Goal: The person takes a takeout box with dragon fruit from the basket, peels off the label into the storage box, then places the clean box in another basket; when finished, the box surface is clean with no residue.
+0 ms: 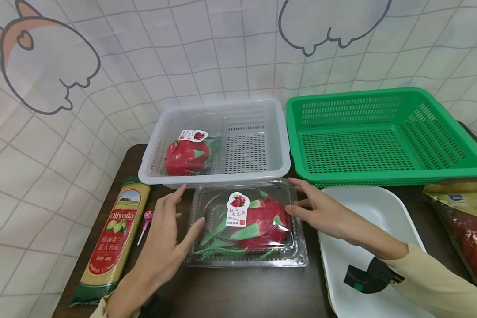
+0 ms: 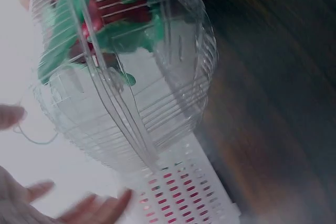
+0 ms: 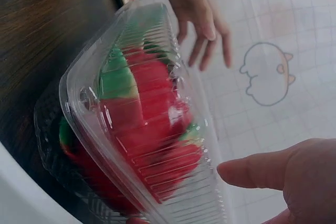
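A clear plastic clamshell box (image 1: 216, 236) with a red and green dragon fruit (image 1: 262, 221) inside lies closed on the table. Its lid carries a white sticker (image 1: 237, 209). My left hand (image 1: 163, 238) is at the box's left side, fingers spread and extended; the left wrist view shows those fingers (image 2: 97, 208) blurred and apart from the plastic. On the other side, my right hand (image 1: 322, 210) reaches the box's right edge with fairly straight fingers. Its thumb (image 3: 257, 171) is right at the lid in the right wrist view, and most of its other fingers are hidden there.
Behind the box stands a white basket (image 1: 246, 174) holding another boxed dragon fruit (image 1: 188, 154). A green basket (image 1: 350, 150) is beside it. A white tray (image 1: 365, 203) lies under my right forearm, a red bag (image 1: 473, 234) beyond. Left are a pasta packet (image 1: 111, 238) and lollipop (image 1: 147, 216).
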`<action>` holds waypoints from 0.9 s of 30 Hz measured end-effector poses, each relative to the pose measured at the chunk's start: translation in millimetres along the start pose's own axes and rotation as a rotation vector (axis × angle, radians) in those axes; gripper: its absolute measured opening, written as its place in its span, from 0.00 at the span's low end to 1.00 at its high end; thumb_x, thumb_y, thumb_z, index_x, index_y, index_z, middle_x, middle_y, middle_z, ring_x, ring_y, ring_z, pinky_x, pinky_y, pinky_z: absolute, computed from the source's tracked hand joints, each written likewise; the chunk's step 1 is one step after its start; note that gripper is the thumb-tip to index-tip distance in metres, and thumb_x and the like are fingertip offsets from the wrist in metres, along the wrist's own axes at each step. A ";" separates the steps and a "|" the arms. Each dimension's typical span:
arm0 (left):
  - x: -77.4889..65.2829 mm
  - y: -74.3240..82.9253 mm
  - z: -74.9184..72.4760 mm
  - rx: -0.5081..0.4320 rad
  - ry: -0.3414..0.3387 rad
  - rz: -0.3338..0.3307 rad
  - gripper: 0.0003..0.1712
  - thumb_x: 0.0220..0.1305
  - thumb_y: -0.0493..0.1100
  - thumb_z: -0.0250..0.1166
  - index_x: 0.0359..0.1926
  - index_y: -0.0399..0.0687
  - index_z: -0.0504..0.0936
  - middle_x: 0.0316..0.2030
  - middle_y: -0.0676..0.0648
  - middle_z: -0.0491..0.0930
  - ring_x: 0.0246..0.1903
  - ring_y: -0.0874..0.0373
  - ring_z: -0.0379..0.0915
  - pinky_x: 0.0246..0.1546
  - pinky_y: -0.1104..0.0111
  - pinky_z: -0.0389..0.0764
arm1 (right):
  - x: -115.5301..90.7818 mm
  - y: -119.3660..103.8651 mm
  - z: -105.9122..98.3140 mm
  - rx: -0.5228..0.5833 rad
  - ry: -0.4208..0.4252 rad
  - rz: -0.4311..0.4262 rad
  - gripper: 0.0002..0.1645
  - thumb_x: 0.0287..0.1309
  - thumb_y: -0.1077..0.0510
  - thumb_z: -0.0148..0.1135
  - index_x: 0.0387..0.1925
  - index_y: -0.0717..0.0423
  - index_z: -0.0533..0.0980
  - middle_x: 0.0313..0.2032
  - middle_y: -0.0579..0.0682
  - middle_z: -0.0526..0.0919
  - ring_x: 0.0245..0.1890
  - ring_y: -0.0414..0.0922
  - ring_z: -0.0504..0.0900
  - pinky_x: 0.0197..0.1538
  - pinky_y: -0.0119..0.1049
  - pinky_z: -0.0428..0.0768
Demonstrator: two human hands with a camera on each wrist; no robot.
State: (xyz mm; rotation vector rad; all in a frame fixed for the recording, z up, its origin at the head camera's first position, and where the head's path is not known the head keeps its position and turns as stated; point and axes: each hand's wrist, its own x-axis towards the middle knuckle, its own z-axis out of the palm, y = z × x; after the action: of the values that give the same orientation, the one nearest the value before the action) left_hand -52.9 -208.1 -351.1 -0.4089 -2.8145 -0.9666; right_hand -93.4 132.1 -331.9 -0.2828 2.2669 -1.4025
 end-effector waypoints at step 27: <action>23.7 -9.8 18.3 0.311 -0.148 0.454 0.46 0.74 0.70 0.54 0.80 0.46 0.61 0.74 0.38 0.61 0.74 0.40 0.58 0.73 0.41 0.63 | -10.9 -42.0 -7.5 -0.271 0.045 -0.350 0.28 0.73 0.59 0.63 0.71 0.55 0.72 0.65 0.60 0.74 0.59 0.61 0.82 0.55 0.55 0.85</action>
State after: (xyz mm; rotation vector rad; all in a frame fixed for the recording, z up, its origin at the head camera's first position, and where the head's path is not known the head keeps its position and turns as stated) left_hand -79.1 -199.2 -366.1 -1.0476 -2.7377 -0.4150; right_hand -90.1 123.0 -288.9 -0.7745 2.5348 -1.2641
